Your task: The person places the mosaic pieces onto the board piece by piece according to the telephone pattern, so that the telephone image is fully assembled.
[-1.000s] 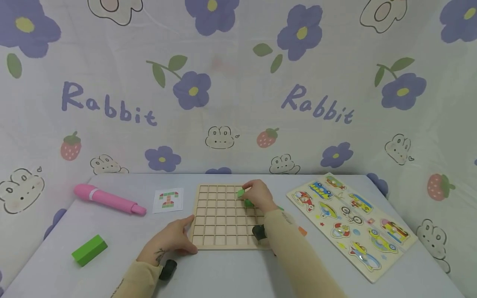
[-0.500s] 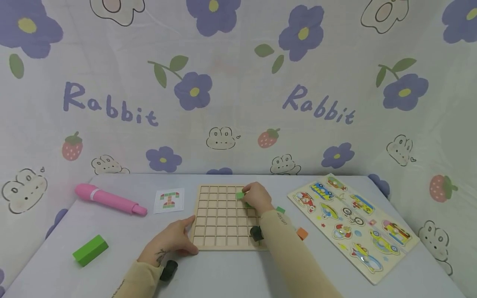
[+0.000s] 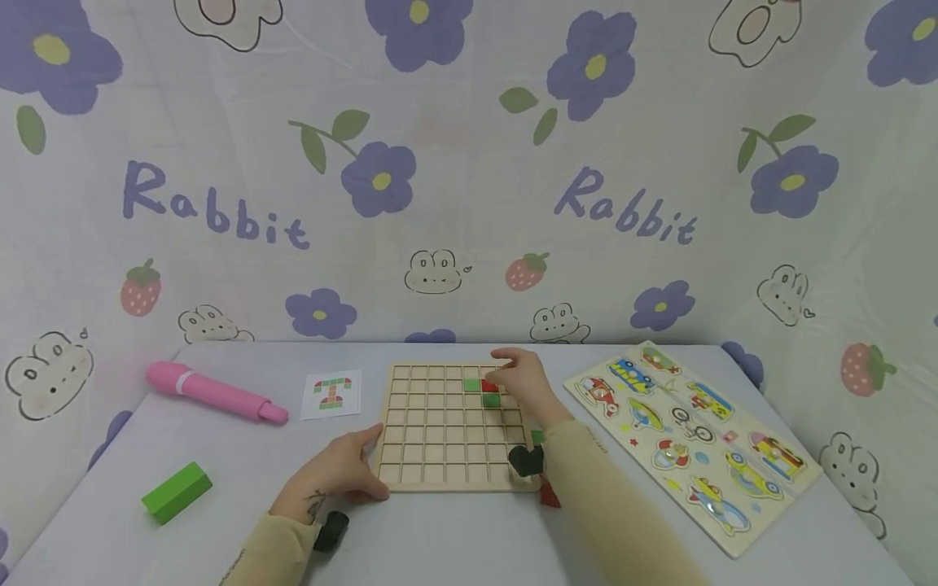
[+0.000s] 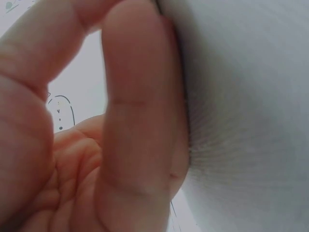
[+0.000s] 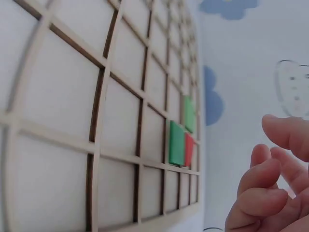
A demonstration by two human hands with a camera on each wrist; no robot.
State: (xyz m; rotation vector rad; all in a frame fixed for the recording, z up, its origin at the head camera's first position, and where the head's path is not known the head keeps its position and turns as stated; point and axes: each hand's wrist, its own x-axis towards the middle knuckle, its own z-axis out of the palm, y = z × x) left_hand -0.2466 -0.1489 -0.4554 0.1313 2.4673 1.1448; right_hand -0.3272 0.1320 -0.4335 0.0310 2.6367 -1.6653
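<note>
A square wooden grid board [image 3: 434,435] lies on the white table. My left hand [image 3: 340,465] grips its lower left corner, index finger at the left edge and thumb at the front; in the left wrist view my left hand [image 4: 137,111] hides the board. Near the board's upper right corner my right hand [image 3: 523,382] hovers with fingers apart and nothing between them. Beside its fingertips sits a red tile [image 3: 488,386]. A light green tile [image 3: 472,385] is in the cell to its left, and a darker green tile [image 3: 491,400] is in the cell below.
A pattern card [image 3: 331,394], a pink microphone-shaped toy [image 3: 216,392] and a green block [image 3: 176,492] lie to the left. A vehicle puzzle board [image 3: 689,439] is at the right. By the right sleeve show a red piece [image 3: 550,493] and a green piece [image 3: 538,437].
My right hand has let go of the light green tile, now flat in its cell, and moved slightly right, uncovering the red and darker green tiles. The left hand stays put.
</note>
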